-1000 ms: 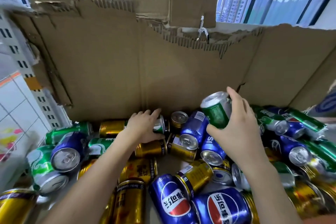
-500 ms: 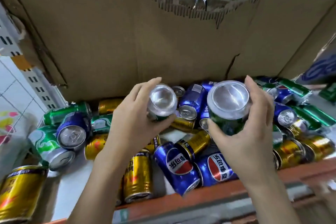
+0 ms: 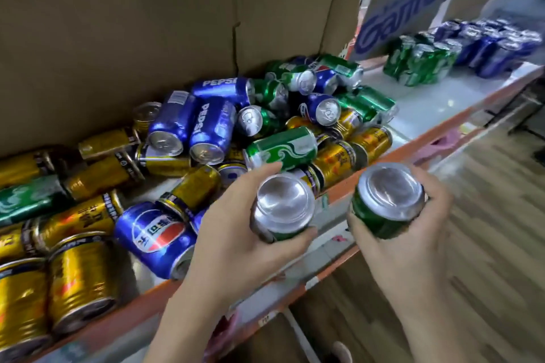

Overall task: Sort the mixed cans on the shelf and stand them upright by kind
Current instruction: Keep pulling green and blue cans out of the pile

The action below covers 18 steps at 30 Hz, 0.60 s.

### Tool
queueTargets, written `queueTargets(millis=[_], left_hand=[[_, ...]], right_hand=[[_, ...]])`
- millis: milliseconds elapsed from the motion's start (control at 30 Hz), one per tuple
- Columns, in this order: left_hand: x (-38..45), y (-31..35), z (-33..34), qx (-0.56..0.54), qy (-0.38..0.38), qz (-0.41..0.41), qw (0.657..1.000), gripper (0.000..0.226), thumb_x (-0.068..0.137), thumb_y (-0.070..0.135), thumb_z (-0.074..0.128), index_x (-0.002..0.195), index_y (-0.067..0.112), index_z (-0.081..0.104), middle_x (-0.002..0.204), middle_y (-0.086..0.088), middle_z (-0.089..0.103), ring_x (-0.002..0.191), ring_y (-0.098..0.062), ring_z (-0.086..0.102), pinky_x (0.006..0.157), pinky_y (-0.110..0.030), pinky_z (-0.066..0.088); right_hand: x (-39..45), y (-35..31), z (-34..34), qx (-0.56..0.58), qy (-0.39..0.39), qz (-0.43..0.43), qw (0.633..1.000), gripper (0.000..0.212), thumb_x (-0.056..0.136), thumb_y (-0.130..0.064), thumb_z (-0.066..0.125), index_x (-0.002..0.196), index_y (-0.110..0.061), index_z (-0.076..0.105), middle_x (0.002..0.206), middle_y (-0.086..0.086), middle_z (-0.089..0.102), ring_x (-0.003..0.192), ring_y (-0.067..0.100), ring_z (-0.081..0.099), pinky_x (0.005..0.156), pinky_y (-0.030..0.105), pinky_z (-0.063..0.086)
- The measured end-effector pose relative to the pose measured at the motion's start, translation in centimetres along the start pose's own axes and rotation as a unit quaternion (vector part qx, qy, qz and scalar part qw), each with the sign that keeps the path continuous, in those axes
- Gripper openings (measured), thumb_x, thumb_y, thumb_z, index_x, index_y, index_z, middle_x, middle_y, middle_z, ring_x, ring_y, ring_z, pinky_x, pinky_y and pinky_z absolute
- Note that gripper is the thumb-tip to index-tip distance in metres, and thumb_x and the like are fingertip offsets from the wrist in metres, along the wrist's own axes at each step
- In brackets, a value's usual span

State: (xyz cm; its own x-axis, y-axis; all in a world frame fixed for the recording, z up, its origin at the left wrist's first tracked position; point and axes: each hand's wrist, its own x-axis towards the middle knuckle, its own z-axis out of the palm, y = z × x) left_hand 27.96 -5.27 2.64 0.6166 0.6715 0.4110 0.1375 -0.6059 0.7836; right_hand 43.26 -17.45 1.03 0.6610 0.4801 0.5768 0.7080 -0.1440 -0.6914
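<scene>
Since half a second ago our view has swung right, so the torn cardboard top has left the frame and sorted rows now show at the far right of the shelf [image 3: 418,103]; both of our hands have kept their cans and come forward over the orange shelf edge. Our left hand [image 3: 236,233] curls around a green can [image 3: 281,209], its dished silver base facing us, and our right hand [image 3: 413,239] grips another green can [image 3: 386,203] the same way. Behind them the mixed pile [image 3: 206,138] lies mostly on its side: glossy blue Pepsi cans, ribbed gold cans, green ones with white swirls. Far right, upright green cans [image 3: 418,60] stand beside upright blue cans [image 3: 489,44], blurred. Plain brown cardboard [image 3: 118,38] backs the shelf.
</scene>
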Motion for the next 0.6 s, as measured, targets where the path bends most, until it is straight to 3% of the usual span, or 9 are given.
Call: queueTargets(millis=[100,200,333,433,533,600], left_hand=[[1.1,1.4,4.9,-0.006,-0.024,0.002,1.000,0.063,0.061,0.054,0.075,0.117,0.040,0.049,0.109,0.026,0.060,0.101,0.003,0.059,0.082,-0.022,0.048],[3.0,3.5,10.2,0.011,-0.040,0.007,0.999,0.059,0.062,0.058,0.072,0.114,0.045,0.046,0.109,0.029,0.057,0.097,0.007,0.058,0.077,-0.016,0.047],[6.2,6.9,18.6,0.026,-0.057,0.014,0.998,0.056,0.062,0.052,0.079,0.106,0.050,0.043,0.108,0.033,0.054,0.089,0.012,0.057,0.070,-0.007,0.045],[7.8,8.8,25.1,-0.008,-0.065,-0.010,0.998,0.058,0.061,0.044,0.084,0.103,0.052,0.046,0.105,0.034,0.057,0.091,0.013,0.057,0.072,-0.005,0.044],[8.9,10.1,30.8,-0.002,-0.063,-0.028,0.998,0.055,0.056,0.061,0.075,0.102,0.058,0.044,0.093,0.033,0.058,0.093,0.008,0.055,0.077,-0.008,0.043],[9.7,10.7,33.5,0.009,-0.064,-0.025,0.998,0.058,0.055,0.062,0.073,0.104,0.055,0.043,0.090,0.036,0.055,0.093,0.009,0.051,0.078,-0.005,0.038]], right_hand=[[0.7,4.3,-3.1,-0.004,-0.003,0.019,1.000,0.085,0.060,-0.004,0.084,0.123,-0.028,0.031,0.118,0.011,0.049,0.107,0.025,0.052,0.090,0.023,0.041],[2.1,8.9,-6.2,-0.019,-0.002,0.015,1.000,0.089,0.060,-0.003,0.083,0.123,-0.034,0.029,0.119,0.011,0.048,0.109,0.029,0.051,0.091,0.040,0.046],[4.8,16.1,-11.1,-0.014,-0.006,0.045,0.999,0.092,0.063,-0.004,0.081,0.124,-0.045,0.026,0.123,0.001,0.044,0.115,0.028,0.049,0.096,0.043,0.043],[6.4,21.0,-14.9,-0.040,-0.010,0.070,0.997,0.087,0.063,-0.005,0.081,0.130,-0.030,0.032,0.120,-0.010,0.042,0.116,0.025,0.048,0.093,0.036,0.042],[8.1,24.5,-18.1,-0.065,-0.020,0.073,0.995,0.084,0.062,-0.003,0.080,0.129,-0.030,0.036,0.118,-0.013,0.044,0.114,0.020,0.047,0.084,0.016,0.033],[9.2,26.1,-19.5,-0.079,-0.030,0.071,0.994,0.086,0.059,-0.001,0.082,0.126,-0.031,0.038,0.117,-0.013,0.046,0.112,0.017,0.046,0.081,0.011,0.029]])
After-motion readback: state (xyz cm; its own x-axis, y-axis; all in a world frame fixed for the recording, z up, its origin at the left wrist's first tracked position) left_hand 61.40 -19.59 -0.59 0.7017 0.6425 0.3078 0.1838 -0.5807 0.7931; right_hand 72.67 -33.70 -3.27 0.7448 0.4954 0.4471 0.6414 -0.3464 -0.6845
